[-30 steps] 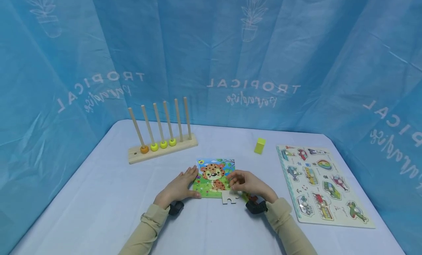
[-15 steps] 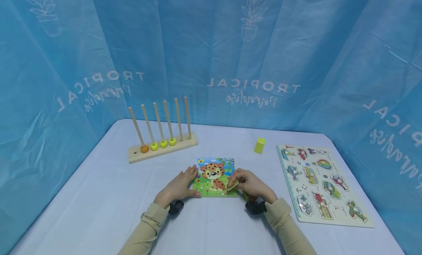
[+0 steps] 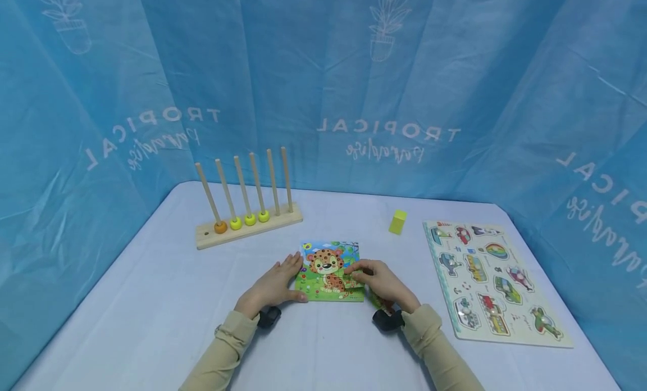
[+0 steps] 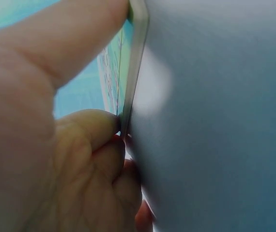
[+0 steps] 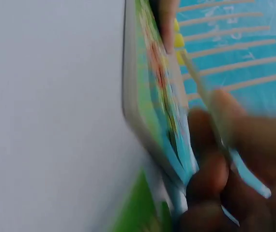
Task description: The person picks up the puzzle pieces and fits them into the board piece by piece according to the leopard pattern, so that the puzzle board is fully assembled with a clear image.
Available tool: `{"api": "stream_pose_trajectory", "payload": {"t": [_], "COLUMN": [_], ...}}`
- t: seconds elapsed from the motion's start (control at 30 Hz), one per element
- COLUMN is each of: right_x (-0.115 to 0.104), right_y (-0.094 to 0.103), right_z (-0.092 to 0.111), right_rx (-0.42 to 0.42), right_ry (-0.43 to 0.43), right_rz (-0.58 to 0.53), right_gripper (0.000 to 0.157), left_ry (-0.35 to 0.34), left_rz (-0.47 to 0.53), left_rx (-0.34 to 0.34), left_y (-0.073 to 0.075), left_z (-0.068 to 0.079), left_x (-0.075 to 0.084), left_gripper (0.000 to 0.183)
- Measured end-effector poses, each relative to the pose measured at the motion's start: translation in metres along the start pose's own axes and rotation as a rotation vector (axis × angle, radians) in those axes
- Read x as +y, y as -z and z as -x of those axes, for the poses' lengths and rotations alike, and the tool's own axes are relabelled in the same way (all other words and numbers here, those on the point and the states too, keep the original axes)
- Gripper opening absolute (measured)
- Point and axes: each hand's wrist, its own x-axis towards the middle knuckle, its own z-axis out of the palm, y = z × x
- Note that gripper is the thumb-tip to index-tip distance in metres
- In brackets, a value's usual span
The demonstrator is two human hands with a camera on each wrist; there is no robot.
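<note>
A square jigsaw puzzle (image 3: 327,270) with a spotted leopard cub lies in the middle of the white table. My left hand (image 3: 275,281) rests along its left side, thumb at the lower left corner and the other fingers stretched up the edge. In the left wrist view, the thumb and fingertips touch the board's edge. My right hand (image 3: 381,280) pinches a puzzle piece (image 5: 203,87) between thumb and fingers, tilted over the puzzle's lower right part. Under the right wrist lie further puzzle pieces (image 3: 378,302), partly hidden by the hand.
A wooden peg rack (image 3: 253,229) with an orange bead and several yellow ones stands at the back left. A yellow block (image 3: 398,222) sits behind the right hand. On the right lies a vehicle peg board (image 3: 487,318). Blue curtains (image 3: 313,87) surround the table.
The right hand has turned the puzzle piece from its pale, blank face to its printed face and brought it up over the puzzle's lower right part. The left hand stays in place.
</note>
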Motion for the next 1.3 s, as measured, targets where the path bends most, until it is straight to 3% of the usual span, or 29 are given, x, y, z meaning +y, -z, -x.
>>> {"api": "stream_pose_trajectory", "payload": {"t": [0.17, 0.37, 0.63, 0.9, 1.17, 1.3], "right_x": [0.003, -0.002, -0.006, 0.002, 0.019, 0.027], "right_y": [-0.008, -0.015, -0.016, -0.009, 0.025, 0.039], "right_z": [-0.003, -0.006, -0.009, 0.001, 0.023, 0.039], "right_rx": [0.099, 0.206, 0.235, 0.165, 0.075, -0.017], "right_ry": [-0.011, -0.05, -0.112, -0.095, -0.128, -0.076], "right_rz": [0.005, 0.002, 0.137, 0.097, 0.051, 0.052], "right_gripper": [0.033, 0.023, 0.025, 0.029, 0.036, 0.039], "left_ry": [0.0, -0.005, -0.009, 0.003, -0.031, -0.026], "left_rz": [-0.008, -0.015, -0.016, -0.01, -0.024, -0.012], "left_rx": [-0.003, 0.001, 0.008, -0.005, 0.005, 0.012], "left_y": [-0.001, 0.0, 0.001, -0.002, -0.002, -0.003], "left_z": [-0.001, -0.001, -0.002, 0.004, 0.003, 0.001], "left_x": [-0.001, 0.0, 0.001, -0.001, -0.001, 0.001], "left_gripper": [0.096, 0.095, 0.095, 0.095, 0.095, 0.096]}}
